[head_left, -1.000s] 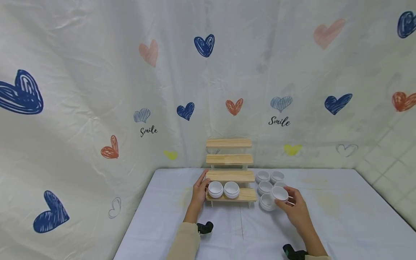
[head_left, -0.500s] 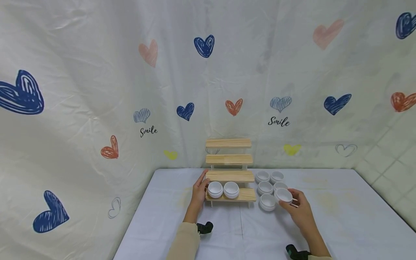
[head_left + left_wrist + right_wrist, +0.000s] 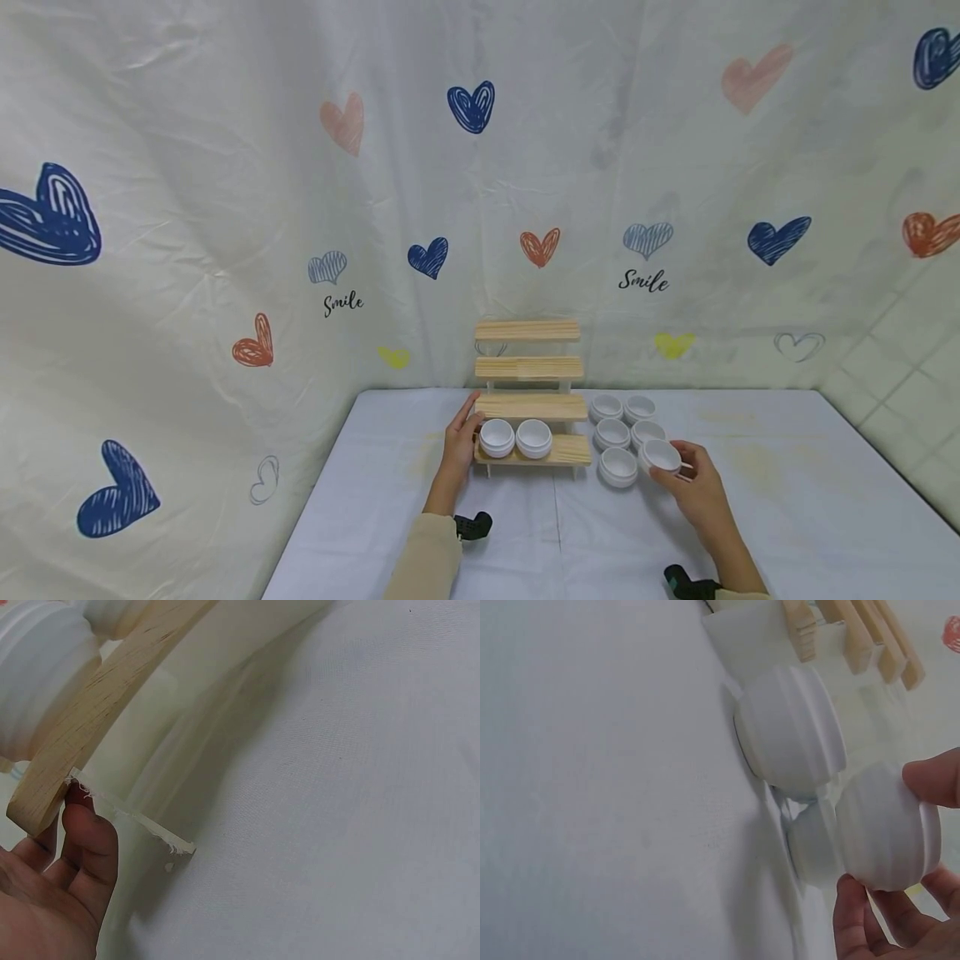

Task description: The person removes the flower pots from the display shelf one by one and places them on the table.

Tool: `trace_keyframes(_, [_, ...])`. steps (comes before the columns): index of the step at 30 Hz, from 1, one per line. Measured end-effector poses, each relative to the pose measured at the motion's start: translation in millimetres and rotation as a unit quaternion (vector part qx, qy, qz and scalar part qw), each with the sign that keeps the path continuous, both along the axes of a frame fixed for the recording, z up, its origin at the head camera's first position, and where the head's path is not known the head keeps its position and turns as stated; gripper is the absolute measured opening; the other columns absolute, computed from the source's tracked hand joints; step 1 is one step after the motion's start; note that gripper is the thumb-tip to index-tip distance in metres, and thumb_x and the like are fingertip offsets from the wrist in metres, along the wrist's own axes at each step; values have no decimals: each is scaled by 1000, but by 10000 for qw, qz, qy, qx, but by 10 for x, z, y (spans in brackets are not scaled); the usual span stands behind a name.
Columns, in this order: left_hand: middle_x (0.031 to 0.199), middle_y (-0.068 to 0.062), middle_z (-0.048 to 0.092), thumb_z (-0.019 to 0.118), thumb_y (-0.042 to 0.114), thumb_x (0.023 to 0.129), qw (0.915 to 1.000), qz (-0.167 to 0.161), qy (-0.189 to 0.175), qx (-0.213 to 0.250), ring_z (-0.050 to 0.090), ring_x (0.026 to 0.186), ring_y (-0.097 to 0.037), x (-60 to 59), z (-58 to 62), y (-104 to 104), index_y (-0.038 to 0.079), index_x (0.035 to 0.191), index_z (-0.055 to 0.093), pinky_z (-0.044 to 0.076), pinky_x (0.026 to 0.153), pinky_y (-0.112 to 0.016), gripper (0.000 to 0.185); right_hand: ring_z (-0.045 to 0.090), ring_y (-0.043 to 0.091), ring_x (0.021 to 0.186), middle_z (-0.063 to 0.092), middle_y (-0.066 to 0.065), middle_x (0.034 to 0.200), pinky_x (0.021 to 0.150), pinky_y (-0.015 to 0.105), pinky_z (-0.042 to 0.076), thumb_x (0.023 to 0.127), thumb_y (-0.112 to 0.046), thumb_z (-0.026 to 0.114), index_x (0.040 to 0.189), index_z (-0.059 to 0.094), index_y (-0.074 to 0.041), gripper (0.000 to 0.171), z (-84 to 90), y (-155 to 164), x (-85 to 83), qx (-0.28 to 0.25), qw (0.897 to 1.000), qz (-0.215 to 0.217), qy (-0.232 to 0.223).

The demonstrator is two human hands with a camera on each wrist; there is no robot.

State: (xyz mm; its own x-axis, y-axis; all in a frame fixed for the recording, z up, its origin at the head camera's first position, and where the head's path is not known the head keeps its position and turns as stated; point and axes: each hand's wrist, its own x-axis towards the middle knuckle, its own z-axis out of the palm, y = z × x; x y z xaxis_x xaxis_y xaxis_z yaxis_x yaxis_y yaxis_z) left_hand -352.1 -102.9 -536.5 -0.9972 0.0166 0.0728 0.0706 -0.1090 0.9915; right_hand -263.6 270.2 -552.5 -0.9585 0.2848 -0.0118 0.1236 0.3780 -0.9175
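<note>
My right hand [image 3: 703,492] pinches a small white bowl [image 3: 662,457] by its sides, thumb opposite the fingers. In the right wrist view this bowl [image 3: 885,829] is held off the table, tilted to that camera, near other bowls. My left hand [image 3: 456,442] holds the left end of a wooden stepped display stand [image 3: 532,407]. Up close in the left wrist view, its fingers curl at the end of the lowest wooden shelf [image 3: 97,712]. Two white bowls, a left one [image 3: 497,437] and a right one [image 3: 534,438], sit on that shelf.
Right of the stand, several white bowls [image 3: 618,467] stand grouped on the white-covered table [image 3: 525,533]. Three higher shelves, including the top one [image 3: 527,331], rise behind the lowest. A white curtain [image 3: 570,167] printed with hearts hangs behind the table.
My right hand has shifted right and slightly toward me with the bowl, away from the front bowl of the group. The left hand stays at the stand.
</note>
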Motion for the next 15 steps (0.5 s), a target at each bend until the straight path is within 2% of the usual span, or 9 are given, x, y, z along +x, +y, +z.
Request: trace_keyframes(15, [103,3,63,58,22,103,9999,-9,-116,-112,56,91,-11,-3,2,-4,19,155,46,45,83,-28,53,49,32,127,41,26,149,77,14,45,92,-27,78,153,29,1,83,-71,102,-20,87,9994,207,-256])
